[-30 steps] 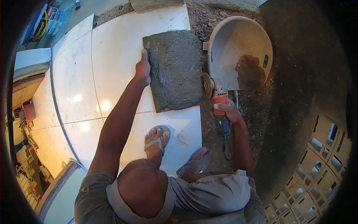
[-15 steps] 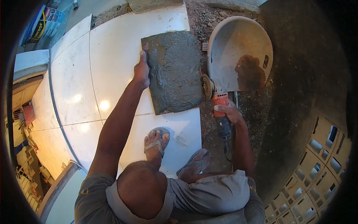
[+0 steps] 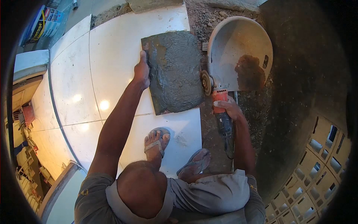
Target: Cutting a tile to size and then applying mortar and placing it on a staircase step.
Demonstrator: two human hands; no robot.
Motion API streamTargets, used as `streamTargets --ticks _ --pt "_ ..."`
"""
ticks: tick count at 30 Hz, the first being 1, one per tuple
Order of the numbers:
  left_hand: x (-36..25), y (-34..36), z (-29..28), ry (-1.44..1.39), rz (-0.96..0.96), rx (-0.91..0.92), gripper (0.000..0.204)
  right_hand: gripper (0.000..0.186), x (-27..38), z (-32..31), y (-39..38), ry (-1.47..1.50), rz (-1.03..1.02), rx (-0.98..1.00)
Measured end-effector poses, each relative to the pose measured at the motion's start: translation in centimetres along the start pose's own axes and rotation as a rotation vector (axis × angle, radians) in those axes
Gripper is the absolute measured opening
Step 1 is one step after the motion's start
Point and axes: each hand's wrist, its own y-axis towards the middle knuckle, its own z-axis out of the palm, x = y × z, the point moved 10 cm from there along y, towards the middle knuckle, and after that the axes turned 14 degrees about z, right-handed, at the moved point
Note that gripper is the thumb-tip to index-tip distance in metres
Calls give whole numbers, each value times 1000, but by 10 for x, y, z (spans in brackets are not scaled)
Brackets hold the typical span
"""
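My left hand (image 3: 142,71) grips the left edge of a rectangular slab (image 3: 171,72) coated in rough, wet grey mortar, lying over white floor tiles (image 3: 117,48). My right hand (image 3: 227,108) holds an angle grinder (image 3: 223,117) by its red and dark body. Its disc (image 3: 207,84) stands upright beside the slab's right edge; whether they touch I cannot tell. Just right of the disc lies a pale, shallow, rounded basin-like piece (image 3: 231,41) with a dark wet patch, on rubble. My sandalled feet (image 3: 153,145) are below the slab.
Broken rubble (image 3: 197,18) borders the tiles at top and right. A labelled bucket (image 3: 44,26) stands at the upper left. Cluttered objects (image 3: 28,115) fill the far left. A dark surface runs down the right, with pierced pale blocks (image 3: 322,153) below it.
Over the last second the slab and my left hand have shifted slightly left and down. My right hand and the grinder have barely moved.
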Motion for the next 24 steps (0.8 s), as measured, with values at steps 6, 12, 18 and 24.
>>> streamTargets --ticks 6,12,18,24 --pt "3 2 -8 41 -28 -61 70 41 6 -1 3 4 -5 -23" --pt "12 15 -18 30 -10 -32 71 41 10 2 6 36 18 -2" --pt "7 5 -11 50 -41 -48 71 43 24 4 2 51 -5 -3" --pt "5 5 -5 -11 -22 -8 71 45 24 1 7 79 18 11"
